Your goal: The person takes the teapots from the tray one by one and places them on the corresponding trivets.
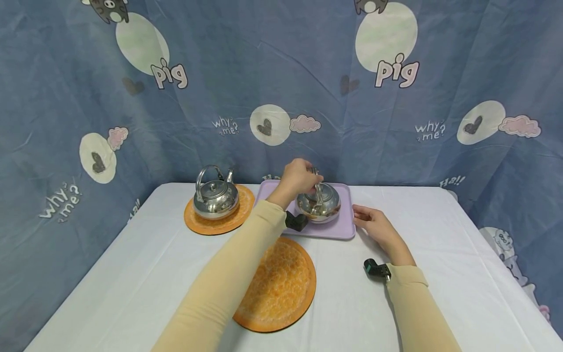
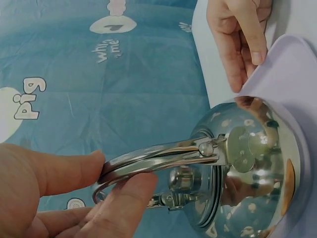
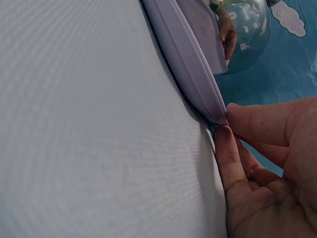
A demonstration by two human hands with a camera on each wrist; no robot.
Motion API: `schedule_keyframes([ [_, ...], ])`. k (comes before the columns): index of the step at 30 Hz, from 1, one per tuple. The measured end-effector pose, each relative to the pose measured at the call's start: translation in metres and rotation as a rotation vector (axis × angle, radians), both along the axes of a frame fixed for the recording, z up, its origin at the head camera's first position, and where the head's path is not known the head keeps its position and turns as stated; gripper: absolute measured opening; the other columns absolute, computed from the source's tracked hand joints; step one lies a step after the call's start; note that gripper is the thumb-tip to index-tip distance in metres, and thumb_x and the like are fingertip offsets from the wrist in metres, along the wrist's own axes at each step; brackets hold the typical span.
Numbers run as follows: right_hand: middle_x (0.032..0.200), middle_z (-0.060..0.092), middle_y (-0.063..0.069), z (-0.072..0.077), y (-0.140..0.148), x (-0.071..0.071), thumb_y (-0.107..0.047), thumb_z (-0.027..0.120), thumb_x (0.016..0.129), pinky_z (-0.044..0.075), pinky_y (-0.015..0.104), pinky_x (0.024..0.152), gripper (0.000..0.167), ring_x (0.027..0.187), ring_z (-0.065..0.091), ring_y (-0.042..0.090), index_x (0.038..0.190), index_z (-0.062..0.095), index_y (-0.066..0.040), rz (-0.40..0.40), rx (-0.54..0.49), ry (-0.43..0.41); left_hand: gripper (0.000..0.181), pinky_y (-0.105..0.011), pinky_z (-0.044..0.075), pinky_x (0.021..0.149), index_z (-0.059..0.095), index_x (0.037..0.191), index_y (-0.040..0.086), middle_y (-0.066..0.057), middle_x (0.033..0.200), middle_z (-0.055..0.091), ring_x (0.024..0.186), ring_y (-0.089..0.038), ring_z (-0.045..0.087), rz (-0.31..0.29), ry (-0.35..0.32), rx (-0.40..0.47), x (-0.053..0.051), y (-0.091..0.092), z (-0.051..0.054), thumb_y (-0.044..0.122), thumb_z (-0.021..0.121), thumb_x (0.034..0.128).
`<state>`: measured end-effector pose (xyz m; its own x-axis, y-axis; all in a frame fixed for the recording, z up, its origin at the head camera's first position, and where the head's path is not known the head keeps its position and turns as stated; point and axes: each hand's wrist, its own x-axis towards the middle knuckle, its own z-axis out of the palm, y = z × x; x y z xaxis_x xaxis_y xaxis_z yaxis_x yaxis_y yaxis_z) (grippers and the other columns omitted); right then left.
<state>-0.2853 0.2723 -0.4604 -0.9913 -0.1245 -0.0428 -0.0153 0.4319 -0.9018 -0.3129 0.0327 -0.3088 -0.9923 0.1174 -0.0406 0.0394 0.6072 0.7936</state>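
A shiny steel kettle (image 1: 327,208) stands on a lilac tray (image 1: 343,233) at the back of the table. My left hand (image 1: 297,178) grips the kettle's raised handle (image 2: 163,157) between thumb and fingers, as the left wrist view shows close up. At the tray's right side, my right hand (image 1: 374,226) pinches the rim (image 3: 215,106), thumb on one face and a finger under the other. The kettle's lid knob (image 2: 184,178) shows below the handle. Part of the tray's left side is hidden behind my left arm.
A second steel kettle (image 1: 215,198) sits on a round orange mat (image 1: 239,217) to the left. Another orange mat (image 1: 281,288) lies in front of the tray, partly under my left sleeve. A blue patterned curtain (image 1: 281,63) hangs behind the white tablecloth (image 1: 343,303).
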Motion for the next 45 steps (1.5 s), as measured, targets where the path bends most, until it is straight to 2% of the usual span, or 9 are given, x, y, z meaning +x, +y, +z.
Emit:
schedule_keyframes([
  [5, 0.151, 0.058, 0.031, 0.001, 0.000, -0.001, -0.005, 0.060, 0.108, 0.040, 0.049, 0.124, 0.055, 0.142, 0.054, 0.039, 0.159, 0.045, 0.008, 0.002, -0.002, 0.010, 0.058, -0.022, 0.065, 0.071, 0.056, 0.153, -0.003, -0.022, 0.141, 0.067, 0.094, -0.027, 0.083, 0.022, -0.025, 0.062, -0.001, 0.002, 0.001, 0.008, 0.077, 0.0996],
  [10, 0.151, 0.058, 0.030, 0.001, -0.001, -0.002, -0.006, 0.060, 0.109, 0.040, 0.051, 0.125, 0.054, 0.143, 0.053, 0.039, 0.159, 0.045, 0.008, -0.001, -0.001, 0.004, 0.057, -0.024, 0.066, 0.072, 0.056, 0.152, -0.005, -0.025, 0.143, 0.065, 0.094, -0.028, 0.083, 0.016, -0.041, 0.115, -0.001, 0.002, 0.002, 0.004, 0.076, 0.0993],
  [15, 0.150, 0.059, 0.030, 0.002, -0.001, -0.002, -0.006, 0.060, 0.109, 0.041, 0.050, 0.123, 0.054, 0.141, 0.054, 0.039, 0.158, 0.046, 0.008, -0.003, 0.004, 0.013, 0.056, -0.028, 0.067, 0.075, 0.057, 0.151, -0.005, -0.026, 0.141, 0.067, 0.092, -0.027, 0.083, -0.008, -0.029, 0.090, 0.000, 0.003, 0.004, 0.004, 0.076, 0.0994],
  [19, 0.150, 0.059, 0.031, 0.002, -0.001, -0.003, -0.005, 0.060, 0.109, 0.041, 0.050, 0.123, 0.053, 0.141, 0.054, 0.039, 0.158, 0.046, 0.008, 0.000, 0.004, 0.016, 0.055, -0.030, 0.067, 0.077, 0.058, 0.150, -0.004, -0.026, 0.146, 0.063, 0.091, -0.026, 0.083, -0.024, -0.021, 0.060, 0.000, 0.003, 0.006, 0.005, 0.076, 0.0994],
  [25, 0.150, 0.059, 0.030, 0.002, -0.001, -0.002, -0.006, 0.060, 0.109, 0.041, 0.049, 0.123, 0.053, 0.141, 0.055, 0.039, 0.158, 0.046, 0.008, -0.001, 0.011, 0.017, 0.054, -0.028, 0.067, 0.074, 0.059, 0.150, -0.003, -0.025, 0.150, 0.061, 0.090, -0.025, 0.083, -0.030, -0.027, 0.058, 0.001, 0.003, 0.007, 0.004, 0.075, 0.0994],
  [28, 0.149, 0.060, 0.030, 0.002, -0.001, -0.002, -0.006, 0.061, 0.108, 0.044, 0.045, 0.119, 0.053, 0.139, 0.056, 0.038, 0.157, 0.047, 0.008, -0.002, 0.013, 0.020, 0.055, -0.028, 0.067, 0.074, 0.059, 0.151, -0.003, -0.023, 0.144, 0.066, 0.089, -0.024, 0.083, -0.025, -0.035, 0.059, 0.002, 0.002, 0.008, 0.003, 0.075, 0.0992],
  [33, 0.148, 0.061, 0.030, 0.002, -0.001, 0.000, -0.006, 0.062, 0.108, 0.046, 0.040, 0.115, 0.053, 0.138, 0.057, 0.037, 0.157, 0.048, 0.008, -0.002, 0.022, 0.027, 0.056, -0.033, 0.068, 0.081, 0.058, 0.152, -0.001, -0.019, 0.133, 0.074, 0.088, -0.023, 0.083, -0.029, -0.046, 0.044, 0.003, 0.001, 0.010, 0.005, 0.076, 0.0993],
  [39, 0.149, 0.060, 0.030, 0.004, -0.002, 0.002, -0.006, 0.061, 0.108, 0.044, 0.043, 0.117, 0.053, 0.138, 0.056, 0.038, 0.158, 0.046, 0.008, -0.003, 0.027, 0.016, 0.057, -0.032, 0.067, 0.080, 0.056, 0.153, -0.001, -0.019, 0.131, 0.074, 0.089, -0.023, 0.083, -0.043, -0.070, 0.069, 0.003, -0.005, 0.012, 0.006, 0.075, 0.1005],
  [45, 0.149, 0.060, 0.030, 0.003, 0.000, 0.003, -0.006, 0.061, 0.108, 0.043, 0.045, 0.120, 0.053, 0.140, 0.056, 0.038, 0.158, 0.047, 0.008, -0.007, 0.027, 0.015, 0.056, -0.029, 0.067, 0.076, 0.056, 0.154, -0.001, -0.019, 0.132, 0.074, 0.088, -0.022, 0.083, -0.066, -0.065, 0.086, 0.003, -0.012, 0.013, 0.007, 0.075, 0.1011],
])
